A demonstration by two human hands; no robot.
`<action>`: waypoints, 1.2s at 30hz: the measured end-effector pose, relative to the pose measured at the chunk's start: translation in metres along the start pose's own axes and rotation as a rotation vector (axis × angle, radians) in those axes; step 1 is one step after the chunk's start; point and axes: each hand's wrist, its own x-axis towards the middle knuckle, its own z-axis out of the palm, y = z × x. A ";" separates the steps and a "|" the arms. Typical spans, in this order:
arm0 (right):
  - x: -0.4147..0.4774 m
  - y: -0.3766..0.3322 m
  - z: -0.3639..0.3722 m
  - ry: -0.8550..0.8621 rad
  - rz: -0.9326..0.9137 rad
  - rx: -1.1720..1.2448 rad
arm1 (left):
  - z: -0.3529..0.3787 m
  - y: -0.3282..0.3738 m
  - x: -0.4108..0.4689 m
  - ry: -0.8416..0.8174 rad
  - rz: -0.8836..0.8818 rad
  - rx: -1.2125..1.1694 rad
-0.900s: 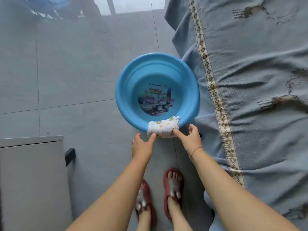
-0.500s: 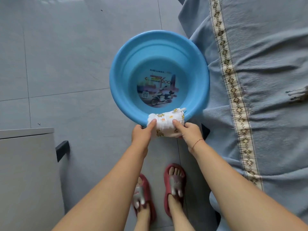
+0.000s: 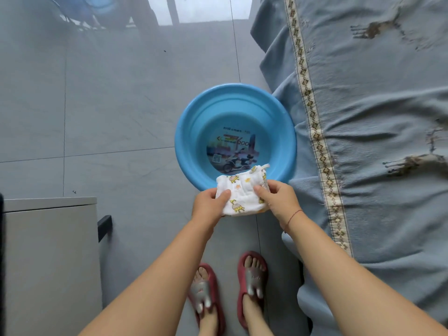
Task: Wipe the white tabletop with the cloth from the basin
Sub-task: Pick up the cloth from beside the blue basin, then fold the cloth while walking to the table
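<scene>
In the head view, the cloth (image 3: 242, 195) has come up off the rim of the basin (image 3: 178, 141), where it lay a moment ago. It now hangs between the left hand (image 3: 208, 206) and right hand (image 3: 278, 202), each pinching one side, so fetching seems nearly done. The white tabletop (image 3: 48, 204) edge is at the left across open floor (image 3: 109, 105); the bedspread (image 3: 375, 141) crowds the right.

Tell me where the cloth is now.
Head view, centre: the cloth is held between the left hand and right hand, over the near rim of the blue basin.
</scene>
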 end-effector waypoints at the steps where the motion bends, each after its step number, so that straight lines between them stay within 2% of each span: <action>1: -0.007 -0.011 0.000 -0.009 -0.017 0.007 | -0.005 0.007 -0.009 0.018 0.047 0.004; 11: -0.107 -0.144 0.015 -0.128 -0.272 0.162 | -0.071 0.092 -0.137 0.071 0.288 -0.276; 21: -0.222 -0.283 0.040 -0.346 -0.421 0.145 | -0.150 0.171 -0.279 0.179 0.498 -0.473; 25: -0.276 -0.325 0.062 -0.506 -0.490 0.089 | -0.182 0.175 -0.346 0.258 0.567 -0.578; 30: -0.357 -0.362 0.107 -0.684 -0.600 -0.042 | -0.230 0.157 -0.430 0.436 0.646 -0.739; 36: -0.458 -0.374 0.168 -0.913 -0.606 -0.085 | -0.290 0.111 -0.526 0.660 0.723 -0.791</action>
